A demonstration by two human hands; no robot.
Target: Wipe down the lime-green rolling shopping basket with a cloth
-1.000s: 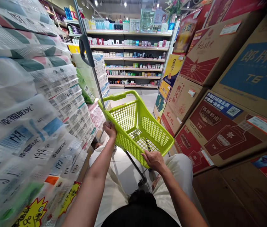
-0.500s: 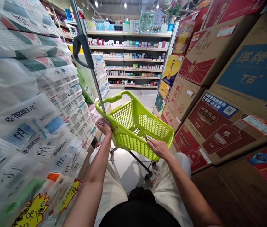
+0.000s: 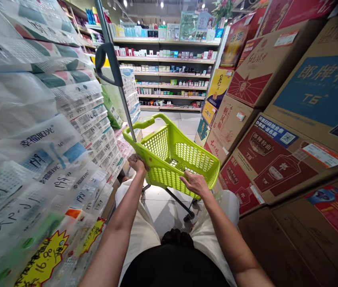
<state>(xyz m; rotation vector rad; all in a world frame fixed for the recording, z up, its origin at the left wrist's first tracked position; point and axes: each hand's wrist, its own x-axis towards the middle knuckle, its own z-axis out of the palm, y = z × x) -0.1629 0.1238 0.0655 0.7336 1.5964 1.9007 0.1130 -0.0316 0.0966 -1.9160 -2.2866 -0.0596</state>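
Observation:
A lime-green shopping basket cart [image 3: 164, 180] with perforated sides stands before me, its basket holding nothing visible. My left hand [image 3: 138, 164] is closed against the basket's outer left corner, on a crumpled brownish cloth that is now mostly hidden. Over the near side of the basket is my right hand [image 3: 196, 183], fingers apart and holding nothing; whether it touches the rim I cannot tell. A tall grey pole with a dark loop handle [image 3: 118, 65] rises from the cart's left end.
Stacked tissue packs [image 3: 76, 159] with handwritten prices line the left. Piled cartons [image 3: 276, 155] wall in the right side. Shelves [image 3: 169, 59] of small boxed goods stand across the far end. Pale floor tiles [image 3: 157, 203] show beneath the cart, between my knees.
My left hand has shifted slightly right and down along the basket's corner, covering most of the cloth. My right hand has loosened from the near rim, its fingers spreading.

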